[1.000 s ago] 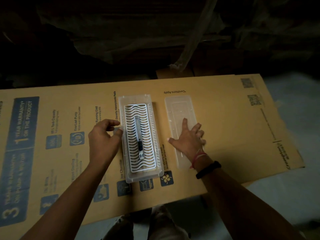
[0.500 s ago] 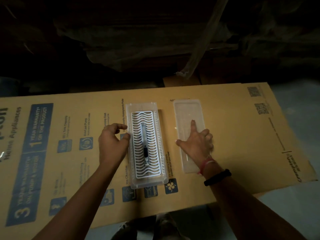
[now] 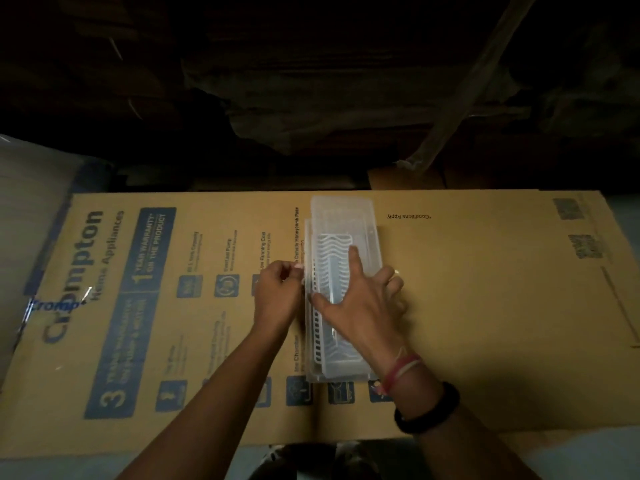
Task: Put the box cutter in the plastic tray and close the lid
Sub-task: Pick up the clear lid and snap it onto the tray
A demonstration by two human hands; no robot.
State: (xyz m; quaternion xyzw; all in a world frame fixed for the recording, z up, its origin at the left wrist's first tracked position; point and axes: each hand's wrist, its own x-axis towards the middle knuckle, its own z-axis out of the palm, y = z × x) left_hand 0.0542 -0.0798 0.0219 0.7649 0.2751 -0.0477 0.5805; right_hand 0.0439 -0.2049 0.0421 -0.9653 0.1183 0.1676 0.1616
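A clear plastic tray (image 3: 309, 362) with a white wavy grate lies lengthwise on the cardboard. The box cutter (image 3: 333, 279) rests on the grate and shows only dimly through the clear lid (image 3: 343, 207). The lid sits over the tray, shifted a little to the far side and to the right. My right hand (image 3: 363, 308) lies spread on top of the lid and grips it, thumb at its left edge. My left hand (image 3: 277, 296) is at the tray's left rim, fingertips pinched against it.
A large printed cardboard sheet (image 3: 485, 306) is the work surface. Its far edge meets dark piled material (image 3: 311, 98). Clear plastic wrapping (image 3: 31, 209) lies at the far left. Pale floor (image 3: 620, 209) shows beyond the right edge.
My right hand has lifted the lid from the cardboard on the right and brought it left over the tray. My left hand stays at the tray's left rim. The camera has shifted.
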